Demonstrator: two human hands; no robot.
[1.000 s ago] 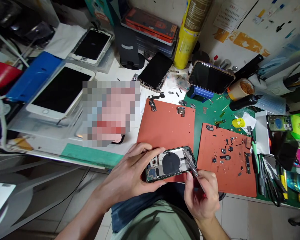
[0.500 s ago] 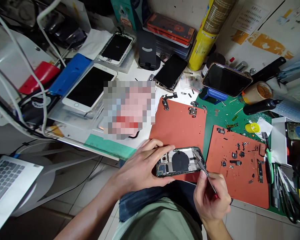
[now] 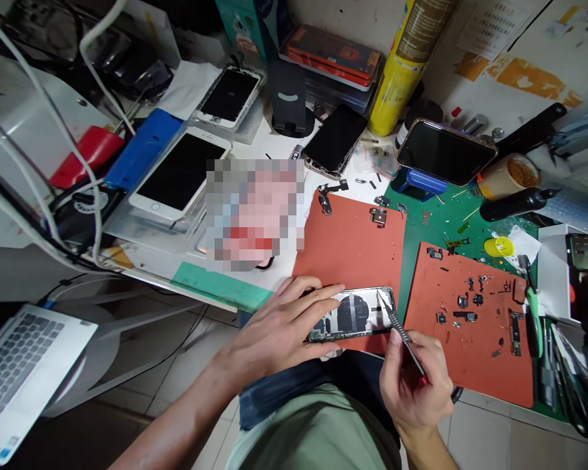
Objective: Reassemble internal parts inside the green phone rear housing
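An opened phone housing (image 3: 353, 312), with a dark round patch inside, lies at the front edge of an orange mat (image 3: 349, 245). My left hand (image 3: 294, 316) grips its left end, fingers along the far side and thumb along the near side, covering part of the inside. A craft knife (image 3: 398, 325) with a knurled metal grip is pinched in my right hand (image 3: 419, 378). Its slim blade tip is over the right end of the housing; whether it touches the surface I cannot tell.
Small phone parts are scattered on a second orange mat (image 3: 470, 326) at the right. Several tools, including tweezers (image 3: 563, 365), stand at the right edge. Behind are a phone on a blue stand (image 3: 445, 153), a dark phone screen (image 3: 336, 140) and a white phone (image 3: 181, 173).
The housing now lies at a slightly different tilt and its inside looks brighter. My left fingers reach a little farther over it. The knife tip stays near the right end.
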